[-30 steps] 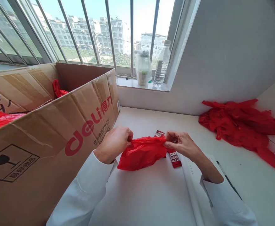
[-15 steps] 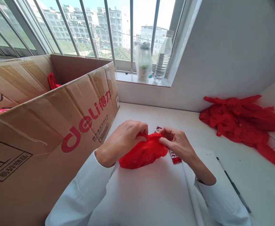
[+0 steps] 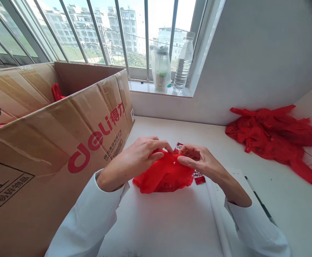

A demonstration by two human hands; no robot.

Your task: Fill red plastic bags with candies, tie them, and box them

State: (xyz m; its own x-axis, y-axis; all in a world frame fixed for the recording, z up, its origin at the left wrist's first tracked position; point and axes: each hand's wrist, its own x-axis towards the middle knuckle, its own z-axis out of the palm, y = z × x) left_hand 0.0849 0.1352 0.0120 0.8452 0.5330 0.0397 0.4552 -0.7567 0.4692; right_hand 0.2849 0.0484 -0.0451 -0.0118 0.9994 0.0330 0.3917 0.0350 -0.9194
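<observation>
A red plastic bag [image 3: 163, 175] lies crumpled in front of me, its upper edge lifted between my hands. My left hand [image 3: 145, 153] is closed on that edge from the left, thumb below and fingers above. From the right, my right hand [image 3: 198, 159] pinches the same edge between thumb and fingers, the other fingers curled. A tiny white spot shows on the bag near my right thumb. Partly covered by the bag and my right hand is a dark red packet [image 3: 199, 177] with white lettering.
On the left stands a large open cardboard box [image 3: 91, 121] with red bags [image 3: 56, 92] inside. A red heap of bags [image 3: 273, 135] lies at the right by the wall. A water bottle [image 3: 184, 64] and a bagged jar [image 3: 161, 69] stand on the windowsill. A dark thin strip [image 3: 260, 200] lies right.
The bag's top edge is spread wider, and more of its front shows between my hands. My left hand has stretched its fingers further along the edge. The view has shifted slightly.
</observation>
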